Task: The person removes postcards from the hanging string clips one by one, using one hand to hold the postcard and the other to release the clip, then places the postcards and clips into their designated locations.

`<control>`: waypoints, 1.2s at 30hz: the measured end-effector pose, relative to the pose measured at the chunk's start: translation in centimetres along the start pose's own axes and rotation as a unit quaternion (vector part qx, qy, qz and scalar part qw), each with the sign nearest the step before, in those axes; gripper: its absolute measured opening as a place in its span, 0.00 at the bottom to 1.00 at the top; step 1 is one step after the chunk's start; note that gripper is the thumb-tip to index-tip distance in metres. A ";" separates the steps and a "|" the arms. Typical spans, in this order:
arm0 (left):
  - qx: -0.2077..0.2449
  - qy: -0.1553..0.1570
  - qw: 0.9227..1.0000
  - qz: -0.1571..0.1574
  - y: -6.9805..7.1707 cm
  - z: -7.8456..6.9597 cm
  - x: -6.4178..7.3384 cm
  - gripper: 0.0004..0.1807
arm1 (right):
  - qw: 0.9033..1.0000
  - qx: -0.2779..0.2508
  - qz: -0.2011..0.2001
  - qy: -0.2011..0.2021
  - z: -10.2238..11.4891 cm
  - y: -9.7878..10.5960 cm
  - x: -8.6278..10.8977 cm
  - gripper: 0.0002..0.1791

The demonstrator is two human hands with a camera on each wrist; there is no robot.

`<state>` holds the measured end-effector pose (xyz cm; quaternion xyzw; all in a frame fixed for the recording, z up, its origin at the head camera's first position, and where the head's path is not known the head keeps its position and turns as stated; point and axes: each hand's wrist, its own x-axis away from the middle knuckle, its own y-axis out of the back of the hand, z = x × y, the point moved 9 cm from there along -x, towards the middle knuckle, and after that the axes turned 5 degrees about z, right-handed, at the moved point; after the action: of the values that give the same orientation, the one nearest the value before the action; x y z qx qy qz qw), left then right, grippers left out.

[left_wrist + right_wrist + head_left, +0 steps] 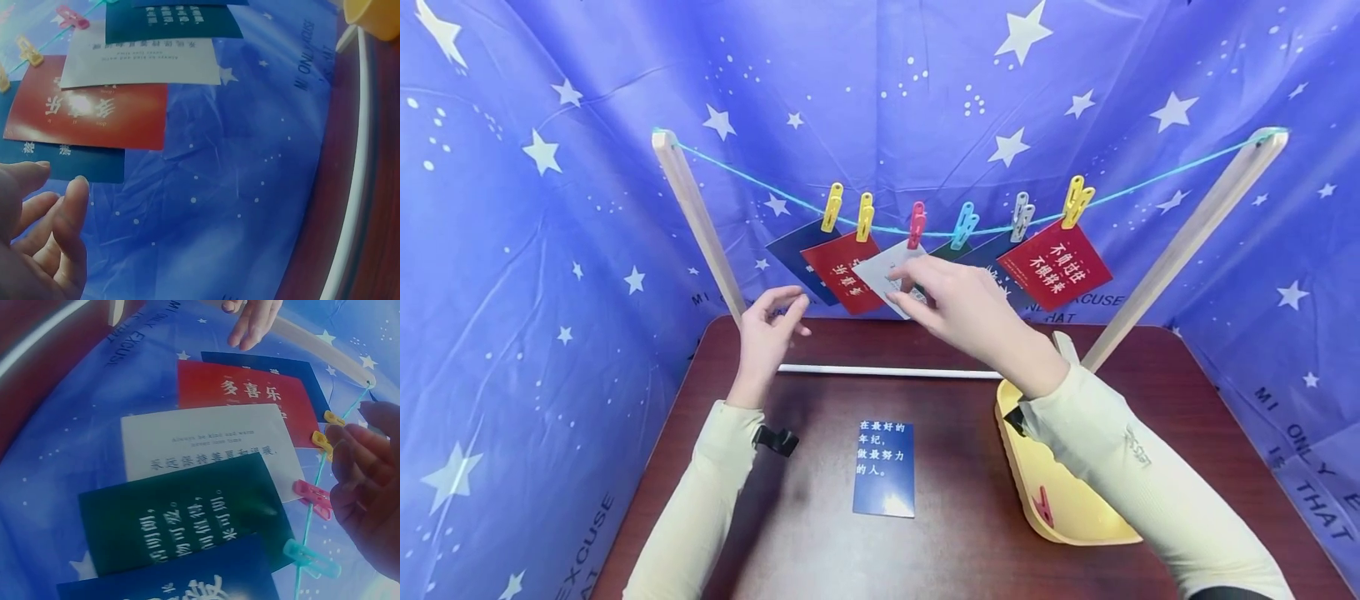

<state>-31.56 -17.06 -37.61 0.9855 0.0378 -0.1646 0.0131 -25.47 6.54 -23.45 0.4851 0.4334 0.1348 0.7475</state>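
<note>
A row of cards hangs from a turquoise cord, each pinned by a small clothespin. My right hand hovers in front of the white card, its fingers loosely bent and holding nothing. In the right wrist view it sits beside the pink clothespin that pins this card. The green card partly overlaps the white one. Also with nothing in its grasp, my left hand is below the leftmost blue card and the red card, fingers relaxed.
Wooden posts hold the cord's two ends, with a white rod low between them. A blue card lies on the dark table. Under my right forearm stands a yellow basket containing a pink clothespin. Another red card hangs at right.
</note>
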 end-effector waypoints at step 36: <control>0.039 -0.040 0.998 0.027 -0.6 -0.7 -1.9 0.14 | 0.992 -0.059 0.084 -0.075 -1.3 2.1 -12.1 0.22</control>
<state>-33.13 -16.53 -36.31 0.9785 0.0042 -0.2052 -0.0189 -33.09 0.83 -15.62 0.4836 0.3251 0.1861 0.7911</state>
